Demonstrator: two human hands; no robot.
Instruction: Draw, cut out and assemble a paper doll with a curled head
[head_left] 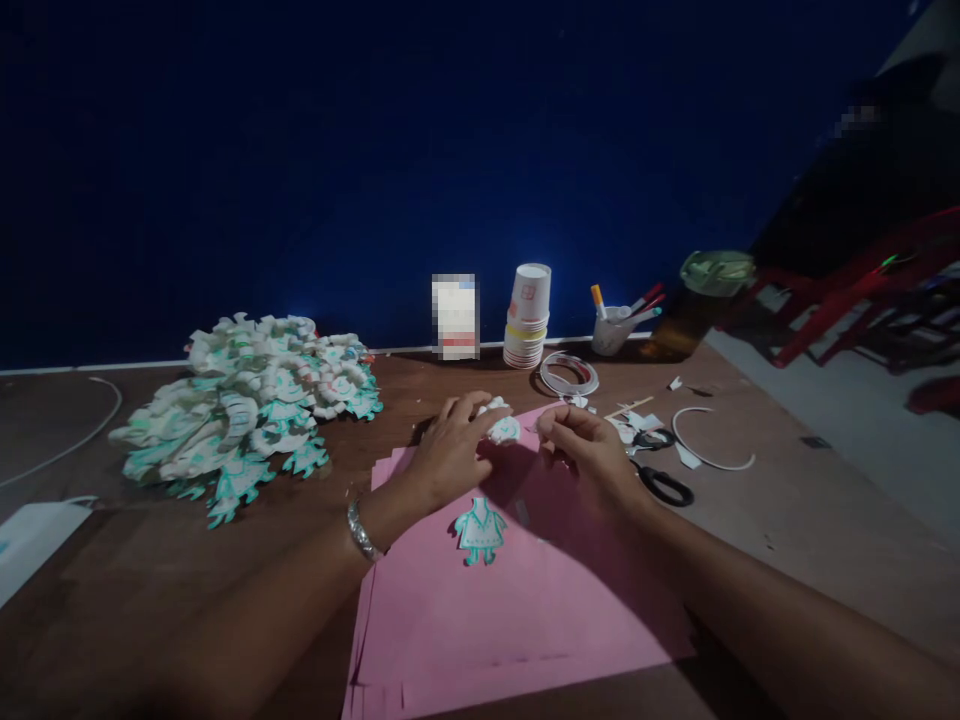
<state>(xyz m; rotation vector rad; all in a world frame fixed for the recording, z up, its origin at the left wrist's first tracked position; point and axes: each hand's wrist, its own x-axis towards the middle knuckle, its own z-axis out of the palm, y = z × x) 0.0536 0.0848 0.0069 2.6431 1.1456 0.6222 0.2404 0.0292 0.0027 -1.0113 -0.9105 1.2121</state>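
Observation:
My left hand (pixel 454 448), with a silver bracelet at its wrist, has its fingers closed around the edge of a small white paper cutout (pixel 504 430) with a face-like drawing in green. Just to the right, my right hand (pixel 589 448) is pinched, its fingertips a short way from the cutout; anything between them is too small to name. Both hands are over a stack of pink paper sheets (pixel 525 610). Nearer to me on the top sheet lies a paper dress-shaped figure cutout (pixel 480 532) outlined in green, with arms and feet.
A heap of similar cutouts (pixel 262 410) covers the table's left side. Black-handled scissors (pixel 666 484) and paper scraps lie right of the pink sheets. Stacked paper cups (pixel 528 315), a tape roll (pixel 568 374) and a pen cup (pixel 613 330) stand behind, near a blue wall (pixel 337 180).

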